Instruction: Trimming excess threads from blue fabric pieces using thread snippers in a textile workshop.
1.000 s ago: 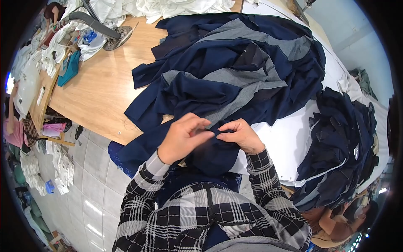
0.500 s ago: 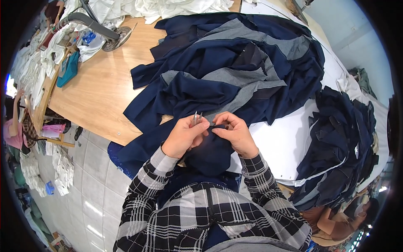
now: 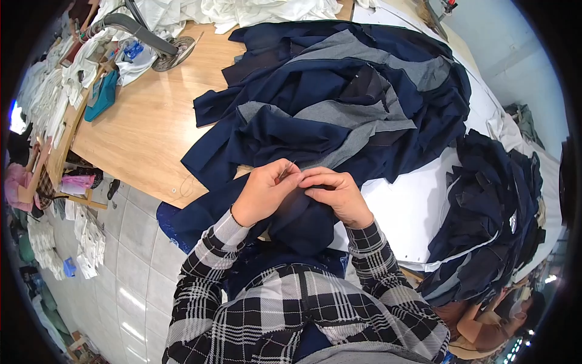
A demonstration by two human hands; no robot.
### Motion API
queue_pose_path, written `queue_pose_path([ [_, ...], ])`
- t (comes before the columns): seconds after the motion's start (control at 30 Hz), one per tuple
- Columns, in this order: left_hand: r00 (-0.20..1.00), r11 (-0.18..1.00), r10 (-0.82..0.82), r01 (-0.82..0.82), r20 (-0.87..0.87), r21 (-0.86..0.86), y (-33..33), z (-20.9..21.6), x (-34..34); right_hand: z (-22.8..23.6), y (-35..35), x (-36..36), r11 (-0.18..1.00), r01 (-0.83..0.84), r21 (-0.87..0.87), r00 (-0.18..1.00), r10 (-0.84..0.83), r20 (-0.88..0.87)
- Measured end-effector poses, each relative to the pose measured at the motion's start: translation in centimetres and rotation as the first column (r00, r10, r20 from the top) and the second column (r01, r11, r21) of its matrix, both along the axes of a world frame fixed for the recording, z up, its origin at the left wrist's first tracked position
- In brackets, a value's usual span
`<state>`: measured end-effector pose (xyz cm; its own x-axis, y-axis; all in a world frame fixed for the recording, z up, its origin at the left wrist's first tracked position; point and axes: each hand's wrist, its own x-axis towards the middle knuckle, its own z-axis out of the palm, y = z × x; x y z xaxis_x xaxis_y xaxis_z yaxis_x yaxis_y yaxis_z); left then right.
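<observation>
your left hand (image 3: 260, 194) is curled nearly closed, a thin dark-tipped item (image 3: 293, 162) poking out of the grip. your right hand (image 3: 341, 197) is half closed, thumb and forefinger bent together, fingertips meeting the left's. view's poor there: fingers cover the pinch, so can't tell if the right has thread, a cloth edge or nothing.

navy cloth (image 3: 301, 227) is right under both hands, hanging between your forearms at the near edge of the table. reads as light, limp, not slippery, not fragile; expect sag wherever it's unsupported. take it by an edge or seam, thumb and finger, at two spread points. mid-panel grabs would bunch it.

just beyond: navy garment pile (image 3: 273, 136) with grey panels (image 3: 345, 112), loose and overlapping. probably heavy as a heap; go by the top layer's edge or the rest may drag.

farther right: dark cloth bundle (image 3: 485, 206), past the white sheet (image 3: 403, 206). left: wood tabletop (image 3: 133, 133).
</observation>
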<state>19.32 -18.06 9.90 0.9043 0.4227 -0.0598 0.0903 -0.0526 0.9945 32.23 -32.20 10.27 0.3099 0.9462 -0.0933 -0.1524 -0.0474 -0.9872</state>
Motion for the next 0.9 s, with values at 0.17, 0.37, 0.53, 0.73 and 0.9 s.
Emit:
queue_pose_path([
  [0.17,0.989,0.977,0.146,-0.141,-0.021,0.161,0.3,2.3,-1.5,-0.4,0.3,-0.6,0.982,0.186,0.018,0.981,-0.185,-0.055],
  [0.37,0.994,0.976,-0.064,0.081,-0.092,0.2,0.3,3.3,-3.0,-0.7,0.6,-1.0,0.973,0.219,0.071,0.973,-0.213,-0.085],
  [0.53,0.993,0.947,-0.044,0.078,-0.113,0.311,0.1,3.0,-1.8,-0.6,0.9,-1.5,0.972,0.215,0.1,0.976,-0.209,-0.06],
  [0.73,0.992,0.939,-0.029,0.068,-0.12,0.336,0.3,2.1,-1.3,-0.6,1.0,-1.7,0.973,0.199,0.116,0.98,-0.198,-0.019],
  [0.9,0.982,0.944,-0.059,0.113,-0.179,0.309,0.6,2.3,-1.2,-0.4,1.1,-1.7,0.977,0.189,0.103,0.982,-0.187,-0.031],
])
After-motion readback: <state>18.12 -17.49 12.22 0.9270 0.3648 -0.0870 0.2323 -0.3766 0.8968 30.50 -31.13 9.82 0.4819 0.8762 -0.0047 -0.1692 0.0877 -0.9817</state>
